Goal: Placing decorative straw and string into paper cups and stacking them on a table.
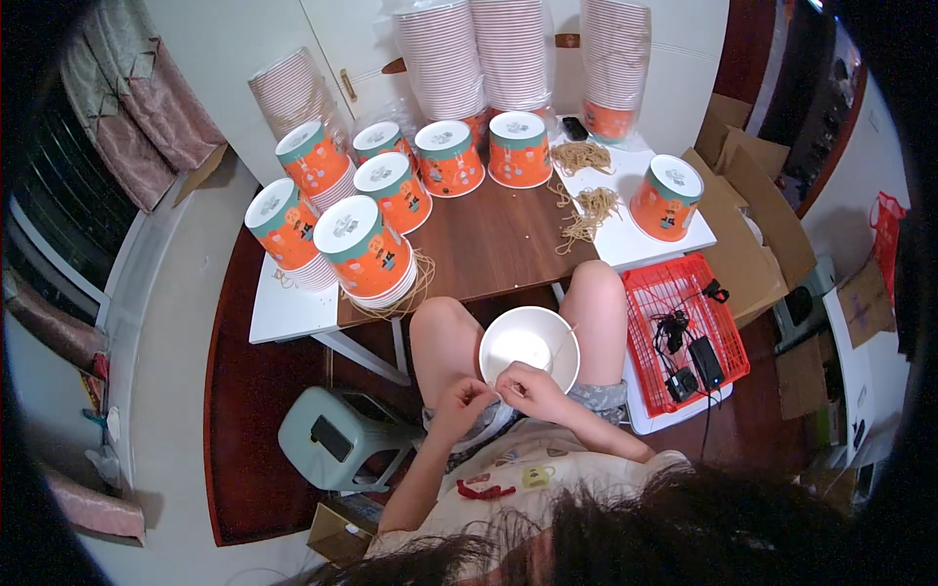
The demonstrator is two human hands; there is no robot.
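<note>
A person sits at a brown-and-white bench (489,239), a paper tub (518,342), white inside and open end up, standing between the thighs. The left hand (463,398) sits just beside the tub's near rim, fingertips drawn together; the right hand (531,389) is bent over that same rim, its fingers close to the left's. From where I stand, whether either grip is clenched on something cannot be told: whatever may lie between the fingertips is too small to make out. A thin, tan strand (564,342) shows at the tub's right side.

Across the bench, orange tubs (366,259) with teal bands stand upside down, several at the left in nested stacks, while a lone orange tub (666,205) stands at the right end. Tan cords (592,207) lie in two heaps on the right-hand white part, and more loops (422,278) ring the base of the front left stack. Behind rise tall stacks (440,63) in clear wrapping. To the person's right, a red crate (642,293) holds black cables and adapters (703,361); a grey-green stool (303,439) stands to the left.
</note>
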